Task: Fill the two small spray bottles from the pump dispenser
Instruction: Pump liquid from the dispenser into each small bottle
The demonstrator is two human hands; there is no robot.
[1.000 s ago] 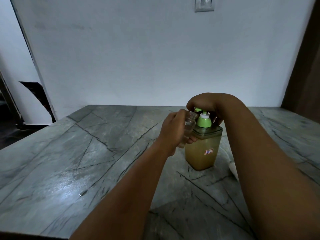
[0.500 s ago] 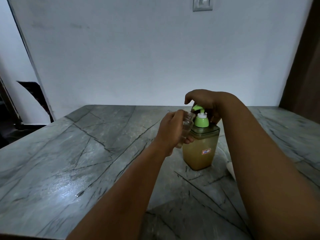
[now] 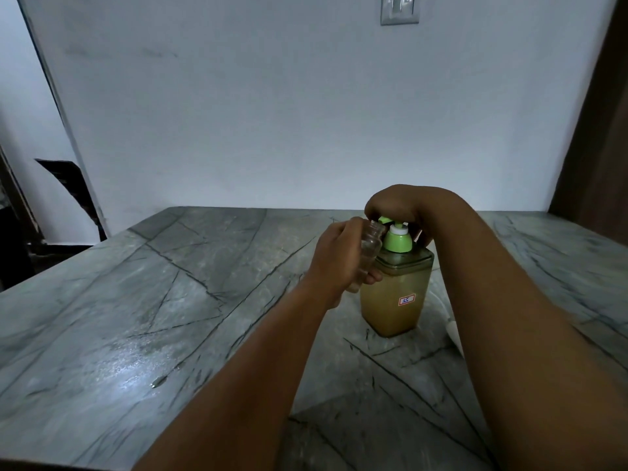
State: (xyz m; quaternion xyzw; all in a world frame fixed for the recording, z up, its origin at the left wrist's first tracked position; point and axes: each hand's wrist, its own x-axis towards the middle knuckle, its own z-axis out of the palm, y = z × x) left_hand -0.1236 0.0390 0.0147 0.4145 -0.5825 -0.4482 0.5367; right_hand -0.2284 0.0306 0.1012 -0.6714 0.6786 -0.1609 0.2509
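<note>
At the pump dispenser [image 3: 396, 294]: your left hand [image 3: 336, 260] grips a small spray bottle [image 3: 370, 248], light, clear, likely slippery; hold mid-body. Your right hand [image 3: 394, 207] curls over the pump head [image 3: 385, 219], pressing.

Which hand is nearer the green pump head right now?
Right. The right hand rests on top of the green pump head, pressing it. The left hand is beside it, gripping the small clear bottle at the spout.

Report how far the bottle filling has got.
Done: nothing visibly finished; the clear small bottle shows no liquid level I can make out. In hand: the left hand holds it at the green pump head, which the right hand presses. Left: finishing this fill; a second bottle isn't in view.
</note>
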